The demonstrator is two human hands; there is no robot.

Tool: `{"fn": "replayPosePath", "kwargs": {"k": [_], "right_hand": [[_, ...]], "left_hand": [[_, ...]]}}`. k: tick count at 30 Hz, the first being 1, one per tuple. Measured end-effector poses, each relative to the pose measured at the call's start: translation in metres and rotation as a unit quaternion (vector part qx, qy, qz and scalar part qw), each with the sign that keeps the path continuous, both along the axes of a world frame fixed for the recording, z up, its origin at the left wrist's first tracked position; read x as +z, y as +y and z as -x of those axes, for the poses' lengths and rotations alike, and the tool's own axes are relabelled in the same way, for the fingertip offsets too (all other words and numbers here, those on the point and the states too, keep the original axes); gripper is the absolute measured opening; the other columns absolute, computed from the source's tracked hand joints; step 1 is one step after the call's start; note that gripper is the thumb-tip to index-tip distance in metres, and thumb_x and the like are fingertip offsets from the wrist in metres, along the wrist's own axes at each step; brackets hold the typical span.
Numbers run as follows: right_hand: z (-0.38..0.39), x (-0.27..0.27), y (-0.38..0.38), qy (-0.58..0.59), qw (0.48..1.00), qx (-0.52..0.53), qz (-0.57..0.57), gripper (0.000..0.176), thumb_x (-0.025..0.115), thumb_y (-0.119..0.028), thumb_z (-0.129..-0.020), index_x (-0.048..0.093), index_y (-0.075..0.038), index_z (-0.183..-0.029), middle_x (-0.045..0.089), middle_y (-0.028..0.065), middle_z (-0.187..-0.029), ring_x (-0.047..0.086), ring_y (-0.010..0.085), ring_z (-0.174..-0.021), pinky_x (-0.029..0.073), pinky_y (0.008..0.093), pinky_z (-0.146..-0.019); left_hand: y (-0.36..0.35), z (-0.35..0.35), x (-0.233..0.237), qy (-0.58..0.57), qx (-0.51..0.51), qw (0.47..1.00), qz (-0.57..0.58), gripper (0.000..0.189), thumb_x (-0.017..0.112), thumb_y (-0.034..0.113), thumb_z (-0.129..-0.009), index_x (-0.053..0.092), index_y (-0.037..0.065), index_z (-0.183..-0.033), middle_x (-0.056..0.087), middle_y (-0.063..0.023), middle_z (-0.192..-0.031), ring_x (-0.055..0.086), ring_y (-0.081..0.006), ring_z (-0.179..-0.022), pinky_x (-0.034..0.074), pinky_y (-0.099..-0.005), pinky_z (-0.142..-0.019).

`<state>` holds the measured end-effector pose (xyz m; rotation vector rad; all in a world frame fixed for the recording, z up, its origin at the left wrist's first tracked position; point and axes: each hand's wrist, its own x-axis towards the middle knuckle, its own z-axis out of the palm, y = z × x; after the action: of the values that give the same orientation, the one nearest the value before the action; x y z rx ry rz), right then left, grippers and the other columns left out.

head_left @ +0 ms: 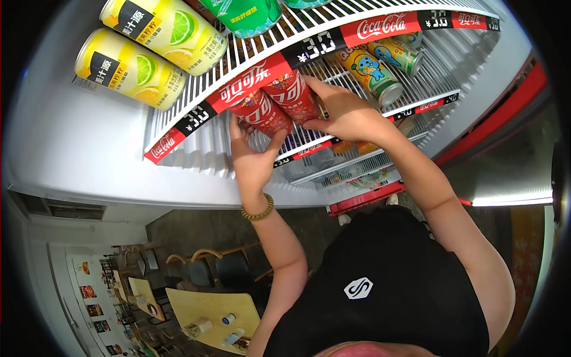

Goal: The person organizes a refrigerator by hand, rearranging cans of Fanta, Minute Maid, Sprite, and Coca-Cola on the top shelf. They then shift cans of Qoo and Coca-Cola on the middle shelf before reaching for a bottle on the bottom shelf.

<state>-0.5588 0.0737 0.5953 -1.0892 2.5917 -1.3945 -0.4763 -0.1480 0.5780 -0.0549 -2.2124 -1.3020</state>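
Two red cans stand side by side on a white wire shelf inside a drinks fridge, behind the red price strip (pixel 250 80). My left hand (pixel 253 157) is wrapped round the lower part of the left red can (pixel 262 113), with its thumb in front. Around the right red can (pixel 292 98) curl the fingers and thumb of my right hand (pixel 345 113). The cans touch or nearly touch each other. Their upper ends are partly hidden by the strip.
Yellow lemon cans (pixel 128 68) and green cans (pixel 244 15) stand on the shelf above. Cartoon-print cans (pixel 372 74) are right of my right hand. The open red fridge door (pixel 505 113) is at the right. A yellow table (pixel 202 303) and chairs stand lower left.
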Motion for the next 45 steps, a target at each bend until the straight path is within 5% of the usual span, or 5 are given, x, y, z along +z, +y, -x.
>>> {"fn": "replayPosePath", "kwargs": {"k": [11, 34, 36, 41, 45], "right_hand": [[0.007, -0.004, 0.0, -0.063, 0.997, 0.041, 0.02, 0.09, 0.087, -0.024, -0.081, 0.036, -0.007, -0.154, 0.065, 0.0249, -0.134, 0.062, 0.0441, -0.123, 0.052, 0.0474, -0.1], [-0.005, -0.007, 0.024, 0.199, 0.976, 0.025, 0.088, 0.1, 0.086, -0.03, -0.083, 0.032, 0.004, -0.159, 0.052, 0.0299, -0.151, 0.051, 0.0399, -0.141, 0.042, 0.0427, -0.118], [-0.012, 0.022, 0.049, 0.125, 0.985, 0.03, 0.116, 0.084, 0.083, -0.032, -0.088, 0.044, 0.005, -0.153, 0.056, 0.0264, -0.147, 0.055, 0.0398, -0.136, 0.045, 0.0432, -0.115], [0.018, 0.039, 0.085, 0.145, 0.96, -0.235, -0.038, 0.06, 0.072, -0.034, -0.096, 0.057, 0.005, -0.139, 0.066, 0.023, -0.134, 0.063, 0.0377, -0.126, 0.05, 0.0418, -0.107], [0.032, 0.005, 0.067, 0.242, 0.899, -0.308, -0.197, 0.072, 0.069, -0.04, -0.096, 0.046, 0.001, -0.151, 0.065, 0.024, -0.135, 0.062, 0.0412, -0.127, 0.049, 0.0452, -0.108]], "left_hand": [[-0.001, -0.001, -0.001, -0.02, 0.0, 0.998, 0.067, 0.077, 0.092, 0.018, -0.076, 0.052, -0.002, -0.138, 0.074, -0.0177, -0.116, 0.071, -0.0284, -0.109, 0.054, -0.0396, -0.095], [0.014, -0.017, -0.002, 0.034, 0.052, 0.997, 0.055, 0.08, 0.092, 0.018, -0.078, 0.048, -0.004, -0.141, 0.069, -0.0227, -0.127, 0.068, -0.0338, -0.117, 0.052, -0.0422, -0.099], [0.018, -0.023, -0.008, 0.067, 0.08, 0.991, 0.079, 0.079, 0.091, 0.017, -0.079, 0.047, -0.005, -0.141, 0.069, -0.0228, -0.124, 0.067, -0.0359, -0.116, 0.051, -0.0434, -0.099], [0.032, -0.032, -0.046, 0.167, 0.249, 0.93, 0.211, 0.019, 0.074, 0.009, -0.092, 0.057, 0.0, -0.095, 0.059, -0.0117, -0.089, 0.058, -0.0306, -0.082, 0.046, -0.0443, -0.08], [0.023, -0.005, -0.083, 0.335, 0.29, 0.853, 0.275, 0.02, 0.062, 0.011, -0.097, 0.049, 0.006, -0.083, 0.056, -0.0086, -0.081, 0.048, -0.0276, -0.07, 0.035, -0.0422, -0.07]]}}
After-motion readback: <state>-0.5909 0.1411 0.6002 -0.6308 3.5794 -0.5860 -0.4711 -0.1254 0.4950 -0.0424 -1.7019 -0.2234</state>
